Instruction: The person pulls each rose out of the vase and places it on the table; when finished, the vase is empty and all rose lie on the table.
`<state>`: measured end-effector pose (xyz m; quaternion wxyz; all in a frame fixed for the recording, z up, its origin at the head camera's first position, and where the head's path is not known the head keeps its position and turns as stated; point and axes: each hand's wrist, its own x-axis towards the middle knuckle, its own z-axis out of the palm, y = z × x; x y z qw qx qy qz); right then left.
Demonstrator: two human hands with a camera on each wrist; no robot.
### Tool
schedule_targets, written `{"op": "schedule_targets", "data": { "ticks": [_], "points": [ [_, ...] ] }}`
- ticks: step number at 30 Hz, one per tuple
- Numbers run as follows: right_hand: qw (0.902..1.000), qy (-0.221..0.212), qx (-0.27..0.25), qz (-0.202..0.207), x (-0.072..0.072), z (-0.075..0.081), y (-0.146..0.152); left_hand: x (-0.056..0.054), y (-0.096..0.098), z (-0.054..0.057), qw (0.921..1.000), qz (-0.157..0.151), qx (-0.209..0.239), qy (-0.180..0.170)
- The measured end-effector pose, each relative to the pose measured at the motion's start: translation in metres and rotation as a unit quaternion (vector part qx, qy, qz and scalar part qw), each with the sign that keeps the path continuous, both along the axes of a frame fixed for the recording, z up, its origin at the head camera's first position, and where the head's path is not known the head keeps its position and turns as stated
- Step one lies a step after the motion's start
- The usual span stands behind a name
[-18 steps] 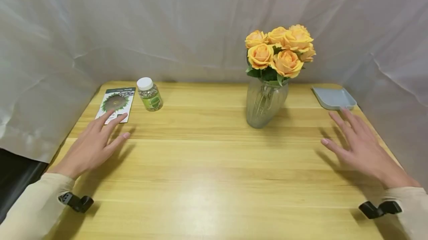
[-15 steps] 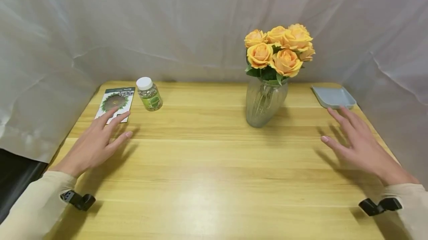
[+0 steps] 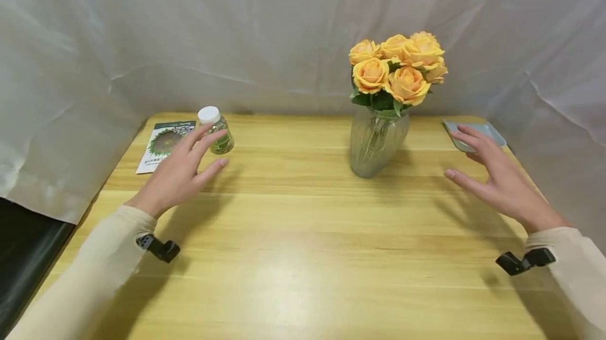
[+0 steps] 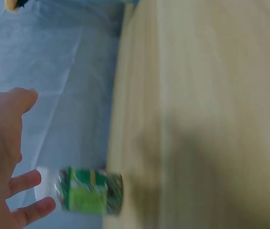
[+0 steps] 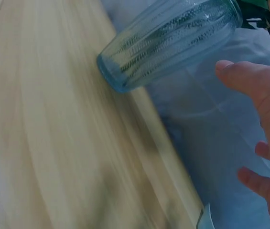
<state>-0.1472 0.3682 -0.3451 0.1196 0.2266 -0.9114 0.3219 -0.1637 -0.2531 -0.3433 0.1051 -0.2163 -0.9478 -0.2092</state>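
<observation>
My left hand (image 3: pixel 177 174) is held above the table with fingers spread, holding nothing. Its fingertips overlap a small clear jar (image 3: pixel 222 142) with a white lid and green label in the head view. In the left wrist view the jar (image 4: pixel 89 192) shows just beyond the fingers. A seed packet (image 3: pixel 158 148) with a sunflower picture lies flat left of the jar, partly behind the hand. My right hand (image 3: pixel 502 182), also empty and spread, is raised over the right side. Its fingers overlap a shallow grey-blue tray (image 3: pixel 490 130). The ribbed glass vase (image 3: pixel 374 145) stands left of it.
Yellow-orange roses (image 3: pixel 397 69) with green leaves fill the vase and rise well above its rim. A pale cloth (image 3: pixel 284 40) hangs behind and along both sides of the wooden table (image 3: pixel 293 213). Something black (image 3: pixel 33 256) shows past the table's left edge.
My left hand has moved right and away from me, from the seed packet to the jar. My right hand has moved slightly forward and left, now overlapping the tray. The objects stay put.
</observation>
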Motion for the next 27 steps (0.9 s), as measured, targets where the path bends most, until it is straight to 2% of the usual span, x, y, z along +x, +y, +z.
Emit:
{"op": "schedule_targets", "data": {
  "ticks": [5, 14, 21, 27],
  "points": [
    [0.9988, -0.022, -0.039, 0.018, -0.005, 0.004, -0.013, -0.014, 0.026, 0.013, 0.9996, -0.024, 0.016, 0.005],
    [0.9930, -0.047, -0.102, 0.037, -0.013, 0.008, -0.042, -0.032, 0.069, 0.026, 0.9960, -0.068, 0.056, 0.010],
    [0.9879, -0.068, -0.131, 0.047, -0.017, 0.007, -0.059, -0.045, 0.113, 0.036, 0.9898, -0.119, 0.073, 0.029],
    [0.9834, -0.062, -0.157, 0.068, -0.023, 0.005, -0.072, -0.052, 0.151, 0.042, 0.9817, -0.157, 0.101, 0.038]
  ]
}}
